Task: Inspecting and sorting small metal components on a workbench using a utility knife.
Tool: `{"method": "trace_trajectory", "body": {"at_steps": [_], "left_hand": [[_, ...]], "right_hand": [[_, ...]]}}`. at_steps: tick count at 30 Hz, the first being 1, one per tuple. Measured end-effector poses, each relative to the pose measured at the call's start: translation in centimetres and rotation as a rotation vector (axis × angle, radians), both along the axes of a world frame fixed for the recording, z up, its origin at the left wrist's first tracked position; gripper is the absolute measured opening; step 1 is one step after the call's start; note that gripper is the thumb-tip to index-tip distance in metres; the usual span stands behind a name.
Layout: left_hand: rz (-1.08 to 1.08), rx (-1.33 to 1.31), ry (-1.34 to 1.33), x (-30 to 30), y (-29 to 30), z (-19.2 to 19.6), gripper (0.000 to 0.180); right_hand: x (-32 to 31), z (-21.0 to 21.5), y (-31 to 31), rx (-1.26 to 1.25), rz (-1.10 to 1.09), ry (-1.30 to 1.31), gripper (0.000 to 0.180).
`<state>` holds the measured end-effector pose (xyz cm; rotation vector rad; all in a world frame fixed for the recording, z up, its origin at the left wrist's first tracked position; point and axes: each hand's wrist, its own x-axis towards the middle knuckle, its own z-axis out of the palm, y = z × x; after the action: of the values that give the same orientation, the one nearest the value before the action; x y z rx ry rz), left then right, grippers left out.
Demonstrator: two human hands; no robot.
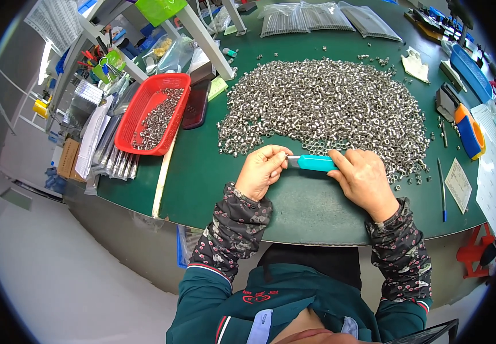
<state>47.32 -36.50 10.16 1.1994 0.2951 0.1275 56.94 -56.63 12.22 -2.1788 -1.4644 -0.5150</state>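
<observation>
My right hand is closed round a teal-handled utility knife, holding it level above the green table. Its short grey blade points left and reaches the fingertips of my left hand. Thumb and forefinger of that left hand are pinched together at the blade's tip; whatever sits between them is mostly hidden and too small to name. Just beyond both hands spreads a wide heap of small silvery metal rings, its near edge thinning to a single layer behind the knife.
A red plastic basket holding more rings stands at the left, beside a dark phone-like slab. Clear plastic packs lie at the back. On the right are a blue pen, an orange-and-blue tape dispenser and a blue tray.
</observation>
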Motion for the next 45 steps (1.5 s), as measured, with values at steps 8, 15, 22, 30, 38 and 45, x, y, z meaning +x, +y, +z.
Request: {"method": "trace_trajectory", "body": {"at_steps": [8, 15, 22, 30, 38, 45], "left_hand": [[-0.037, 0.074, 0.036, 0.0, 0.1, 0.2, 0.013], [-0.02, 0.096, 0.005, 0.0, 0.0, -0.1, 0.012], [0.004, 0.13, -0.011, 0.0, -0.2, -0.1, 0.012], [-0.003, 0.149, -0.01, 0.0, -0.1, -0.2, 0.015], [-0.072, 0.169, 0.047, -0.1, 0.2, 0.0, 0.023], [-0.189, 0.024, 0.109, -0.3, 0.6, 0.3, 0.021]], "right_hand": [[0.2, 0.2, -0.1, -0.006, 0.002, -0.058, 0.031], [0.1, 0.2, -0.2, 0.009, 0.012, -0.04, 0.031], [0.1, 0.2, -0.2, 0.0, 0.009, -0.032, 0.031], [0.0, 0.2, -0.2, 0.006, 0.016, -0.027, 0.03], [0.1, 0.6, -0.3, -0.007, 0.042, -0.036, 0.031], [0.5, 1.2, -0.3, -0.002, 0.046, -0.129, 0.032]]}}
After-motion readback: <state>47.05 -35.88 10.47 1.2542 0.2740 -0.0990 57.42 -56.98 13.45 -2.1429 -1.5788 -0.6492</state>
